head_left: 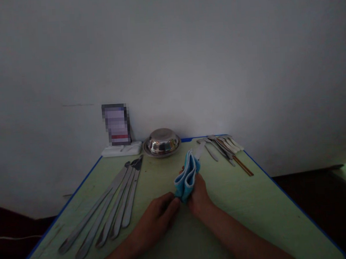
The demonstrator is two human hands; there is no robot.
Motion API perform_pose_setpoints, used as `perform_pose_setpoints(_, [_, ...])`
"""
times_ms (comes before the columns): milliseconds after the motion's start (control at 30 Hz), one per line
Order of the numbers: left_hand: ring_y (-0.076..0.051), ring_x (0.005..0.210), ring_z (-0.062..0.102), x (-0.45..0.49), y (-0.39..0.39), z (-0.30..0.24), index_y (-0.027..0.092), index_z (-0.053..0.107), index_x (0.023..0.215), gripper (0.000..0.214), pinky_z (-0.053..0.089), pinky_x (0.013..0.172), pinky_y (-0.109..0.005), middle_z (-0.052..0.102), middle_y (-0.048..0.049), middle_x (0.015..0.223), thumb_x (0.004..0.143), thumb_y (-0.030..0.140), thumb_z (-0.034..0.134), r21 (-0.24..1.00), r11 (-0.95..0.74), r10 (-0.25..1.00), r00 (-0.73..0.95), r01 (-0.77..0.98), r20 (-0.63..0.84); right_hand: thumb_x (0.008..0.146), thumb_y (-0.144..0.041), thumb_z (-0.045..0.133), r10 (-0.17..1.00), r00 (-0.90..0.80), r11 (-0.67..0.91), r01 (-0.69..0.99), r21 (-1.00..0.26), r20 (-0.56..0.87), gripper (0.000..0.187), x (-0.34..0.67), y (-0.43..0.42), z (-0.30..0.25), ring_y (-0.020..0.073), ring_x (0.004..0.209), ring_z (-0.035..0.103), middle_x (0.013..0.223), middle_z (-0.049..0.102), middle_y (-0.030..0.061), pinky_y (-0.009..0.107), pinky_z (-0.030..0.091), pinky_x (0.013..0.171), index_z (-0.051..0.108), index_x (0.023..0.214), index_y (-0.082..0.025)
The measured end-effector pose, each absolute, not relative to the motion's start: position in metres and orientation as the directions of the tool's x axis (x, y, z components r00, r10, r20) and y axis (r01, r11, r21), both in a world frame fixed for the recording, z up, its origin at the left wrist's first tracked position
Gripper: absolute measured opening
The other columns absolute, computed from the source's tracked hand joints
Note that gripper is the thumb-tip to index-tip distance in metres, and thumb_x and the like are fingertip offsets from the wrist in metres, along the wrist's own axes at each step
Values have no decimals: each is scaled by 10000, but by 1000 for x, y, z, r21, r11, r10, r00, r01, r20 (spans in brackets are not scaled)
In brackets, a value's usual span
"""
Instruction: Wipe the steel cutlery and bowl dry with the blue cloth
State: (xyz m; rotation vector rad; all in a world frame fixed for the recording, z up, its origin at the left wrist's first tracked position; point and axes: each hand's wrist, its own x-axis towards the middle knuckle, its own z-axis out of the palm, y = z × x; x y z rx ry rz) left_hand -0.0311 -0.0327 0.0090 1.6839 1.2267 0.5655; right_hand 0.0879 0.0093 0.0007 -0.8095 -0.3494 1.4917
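Observation:
My right hand (200, 194) is wrapped around a folded blue cloth (186, 183) with pale edges. A flat, shiny metal piece (200, 151) shows just beyond the cloth's far end. I cannot tell whether it sticks out of the cloth or lies on the table behind. My left hand (165, 211) is closed, its thumb and fingers pinched at the cloth's lower left corner. Whatever the cloth may wrap is hidden by its folds. Both hands are over the middle of the table, between two groups of cutlery.
Several long metal utensils (116, 209) lie fanned on the green table (244, 218) at left. Forks and spoons (220, 146) and wooden chopsticks (243, 165) lie at back right. An upturned metal bowl (163, 141) and a blurred device (117, 124) on a white base (122, 149) stand by the wall.

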Motion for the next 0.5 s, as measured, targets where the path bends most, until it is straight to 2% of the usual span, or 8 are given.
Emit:
perform_pose_setpoints(133, [-110,531,425,-32,-32,15,174,473,647,362,318,495,-220,425,44,568,856,453,375,848,-89,901,405,523,-155,697,-375,552,926,194,-105,-692,-714,-323,216,108,28,2,92,378,417,429,465,-69,207,338,362,471,588,-207])
perform_pose_setpoints(233, [-111,536,413,-33,-33,18,175,458,604,361,290,502,-224,397,49,558,849,432,391,811,-144,873,458,567,-166,713,-307,497,904,260,-60,-710,-702,-341,211,132,44,6,90,335,393,381,432,-69,195,288,323,430,540,-206])
perform_pose_setpoints(400, [-111,547,412,-33,-36,18,175,467,610,360,281,510,-223,405,47,565,851,434,403,778,-207,844,510,594,-164,714,-219,446,888,333,25,-724,-690,-318,200,157,58,11,69,321,374,372,415,-81,180,311,342,394,522,-200])
perform_pose_setpoints(500, [-110,553,452,-35,-36,15,173,498,661,358,320,521,-213,464,38,591,867,441,379,811,-195,837,525,552,-156,728,-236,466,870,360,30,-719,-694,-337,217,155,58,7,73,333,399,369,429,-83,179,327,353,397,525,-200])
